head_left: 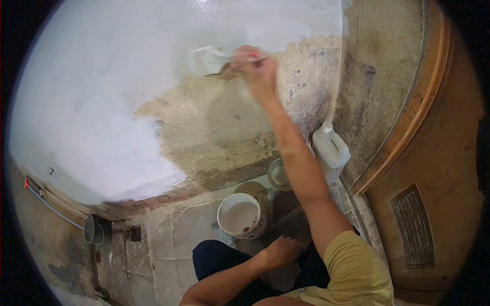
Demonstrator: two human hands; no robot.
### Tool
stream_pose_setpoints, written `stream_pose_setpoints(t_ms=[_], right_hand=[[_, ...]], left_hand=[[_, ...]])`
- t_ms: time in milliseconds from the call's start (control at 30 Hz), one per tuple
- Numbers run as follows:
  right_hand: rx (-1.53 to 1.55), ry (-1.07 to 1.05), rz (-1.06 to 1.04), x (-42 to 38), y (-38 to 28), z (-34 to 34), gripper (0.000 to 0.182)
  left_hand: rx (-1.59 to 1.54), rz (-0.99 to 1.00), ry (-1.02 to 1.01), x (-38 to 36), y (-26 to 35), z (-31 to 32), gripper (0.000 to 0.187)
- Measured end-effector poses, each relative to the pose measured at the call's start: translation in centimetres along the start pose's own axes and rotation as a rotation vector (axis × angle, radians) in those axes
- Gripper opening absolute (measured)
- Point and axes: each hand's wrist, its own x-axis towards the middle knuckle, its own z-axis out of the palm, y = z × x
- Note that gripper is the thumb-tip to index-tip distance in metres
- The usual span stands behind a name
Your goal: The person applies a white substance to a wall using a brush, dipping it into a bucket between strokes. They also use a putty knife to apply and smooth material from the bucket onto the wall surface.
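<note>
My right hand (253, 64) is raised against the wall (204, 117), its fingers closed round a brush (210, 60) whose head is blurred by motion. The brush lies at the border between white paint above and bare, stained plaster below. My left hand (286, 250) rests low between my knees, fingers curled; whether anything is in it is hidden. Just beyond it stands a white bucket (239, 216) with pale contents and reddish-brown specks on its inside.
A white plastic jug (331, 152) stands in the wall's corner, beside a small round container (278, 174) partly behind my right arm. A wooden door (434, 194) is at the right. Far left are a dark bucket (97, 230) and a floor drain (136, 233).
</note>
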Motion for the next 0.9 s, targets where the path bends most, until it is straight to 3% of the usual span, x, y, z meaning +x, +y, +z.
stream_pose_setpoints(t_ms=[33,167,300,367,467,533,633,700,767,800,833,900], right_hand=[[-0.082,0.058,-0.043,0.7,-1.2,-1.8,0.019],[-0.347,0.321,-0.253,3.7,-5.9,-10.9,0.02],[-0.452,0.404,-0.422,4.4,-9.5,-15.8,0.019],[-0.932,0.549,-0.481,3.5,-10.9,-15.9,0.019],[-1.044,0.5,-0.506,2.6,-9.7,-13.8,0.018],[-1.147,0.295,-0.706,2.3,-6.8,-11.9,0.022],[-1.111,0.078,-0.846,0.1,-3.9,-5.6,0.016],[-0.976,-0.018,-0.759,-2.1,-2.3,-1.1,0.021],[-0.684,-0.131,-0.497,-4.6,-1.6,3.0,0.022],[-0.53,-0.144,-0.325,-5.3,-1.6,4.6,0.019],[-0.529,-0.144,-0.322,-5.7,-1.3,5.5,0.019],[-0.292,-0.147,-0.204,-6.3,-0.7,6.7,0.016]], left_hand=[[-0.046,-0.02,-0.144,0.1,0.0,-0.4,0.03],[0.014,0.037,-0.085,-0.5,-0.3,-0.4,0.029],[-0.021,0.035,-0.025,-0.3,0.0,-0.5,0.026],[0.0,0.065,-0.003,-0.1,0.1,-0.2,0.026],[-0.063,0.049,-0.074,-0.1,0.5,-1.5,0.025],[-0.067,-0.002,-0.178,-0.1,0.5,-2.0,0.025],[-0.013,0.019,-0.178,0.3,-0.1,-0.6,0.025],[-0.03,-0.016,-0.222,0.8,0.2,-1.6,0.027],[-0.051,-0.053,-0.264,0.9,0.0,-1.2,0.029],[-0.074,-0.014,-0.054,0.9,-0.7,0.4,0.025],[-0.096,0.025,0.156,1.0,-1.1,1.2,0.021],[-0.075,0.054,0.27,1.3,-1.5,2.1,0.02]])
